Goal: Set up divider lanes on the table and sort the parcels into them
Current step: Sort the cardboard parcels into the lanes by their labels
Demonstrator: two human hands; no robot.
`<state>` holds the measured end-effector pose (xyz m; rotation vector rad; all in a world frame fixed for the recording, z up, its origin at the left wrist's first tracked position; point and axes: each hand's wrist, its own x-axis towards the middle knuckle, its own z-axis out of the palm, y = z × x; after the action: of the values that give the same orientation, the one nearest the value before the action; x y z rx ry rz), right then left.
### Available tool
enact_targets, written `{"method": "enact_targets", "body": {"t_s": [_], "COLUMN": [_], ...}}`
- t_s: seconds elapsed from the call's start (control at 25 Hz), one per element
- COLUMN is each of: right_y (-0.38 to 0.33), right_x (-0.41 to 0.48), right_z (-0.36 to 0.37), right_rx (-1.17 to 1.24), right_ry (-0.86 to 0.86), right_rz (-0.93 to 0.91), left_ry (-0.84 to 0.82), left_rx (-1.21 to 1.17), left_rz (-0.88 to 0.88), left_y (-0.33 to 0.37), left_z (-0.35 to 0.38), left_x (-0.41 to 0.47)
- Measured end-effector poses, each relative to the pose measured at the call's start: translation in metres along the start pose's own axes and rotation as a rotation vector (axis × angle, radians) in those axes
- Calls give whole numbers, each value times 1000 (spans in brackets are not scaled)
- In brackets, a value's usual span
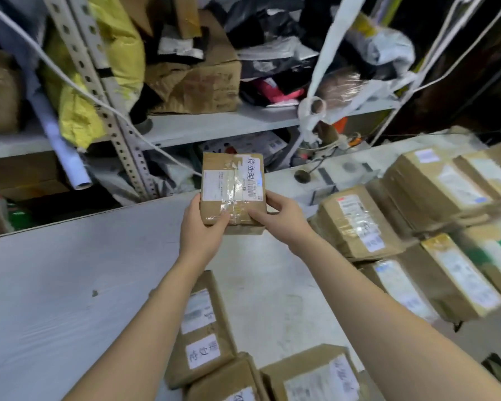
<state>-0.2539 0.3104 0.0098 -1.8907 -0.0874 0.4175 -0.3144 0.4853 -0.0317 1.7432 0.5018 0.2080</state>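
Note:
I hold a small brown cardboard parcel [232,186] with white labels and clear tape above the far middle of the white table [70,270]. My left hand [203,227] grips its near left corner. My right hand [281,217] grips its near right edge. Several brown parcels [417,215] lie stacked on the table's right side. Three more parcels [206,328] lie near the front, under my arms. No dividers show in view.
A metal shelf rack [214,125] behind the table is crammed with bags, a crumpled carton [197,76] and a yellow sack [78,111]. A white cable [70,82] hangs across it. A small dark object [302,175] lies on the table's far edge.

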Motion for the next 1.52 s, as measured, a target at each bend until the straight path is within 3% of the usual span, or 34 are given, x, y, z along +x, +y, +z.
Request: {"method": "enact_targets", "body": {"t_s": [0.24,0.52,0.88,1.04,1.2,1.28,1.52], "right_y": [6,51,118,124,101,84,42], "right_x": [-41,-55,-43,-43,-44,-48,-65], "right_z": [-148,-307,-361,-365,-344,-323,-227], "right_rx": [30,-8,-128,-174,-519,-601,-749], "right_ry": [38,-26,-102,-91,84,114,-98], "right_rz": [-67,-26,36,42,-83,-171,-360], "left_ry": [6,5,-41,-68,-179,-152,-4], "left_rx": [16,-21,-17,52,211,353,910], "left_rz": [143,40,-138,-118,-136,-133,-17], "left_y": [74,117,92,87,93,95,104], "left_z": [111,261,344,343,312,284,158], "left_x": [-59,-120,-142,-143,-147,-148,-157]}}
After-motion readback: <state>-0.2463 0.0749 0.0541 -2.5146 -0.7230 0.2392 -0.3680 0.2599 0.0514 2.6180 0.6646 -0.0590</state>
